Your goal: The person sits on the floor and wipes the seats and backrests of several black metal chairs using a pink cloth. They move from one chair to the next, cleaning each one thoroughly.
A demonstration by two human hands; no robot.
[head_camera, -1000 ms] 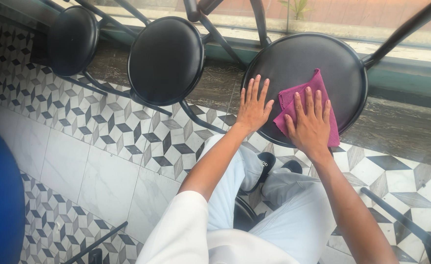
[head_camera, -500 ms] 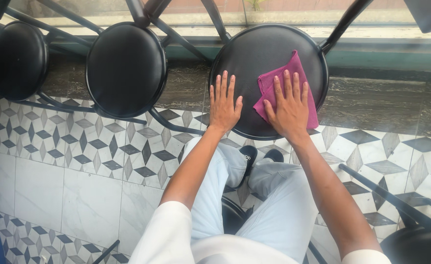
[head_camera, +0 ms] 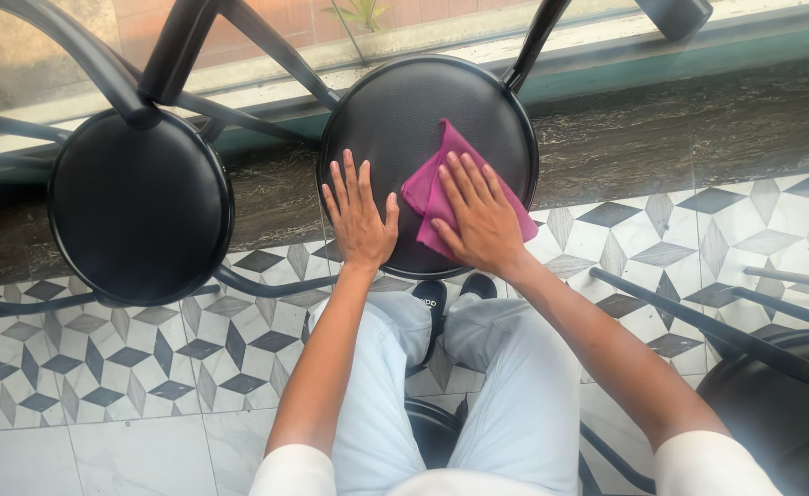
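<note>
Cloth (head_camera: pixel 460 188) under right fingers (head_camera: pixel 467 179)

My arms are bare from the elbows down to my left hand (head_camera: pixel 360 216) and my right hand (head_camera: pixel 481 216), and I wear no rings, no watch and no gloves. I have on a white shirt with short sleeves; one white sleeve (head_camera: pixel 299 470) ends on my left arm and the other white sleeve (head_camera: pixel 712 464) ends on my right arm. My trousers (head_camera: pixel 524 404) are a very light blue with soft folds at the knees, and my shoes (head_camera: pixel 432 298) are dark with a small bit of white on one.
</note>
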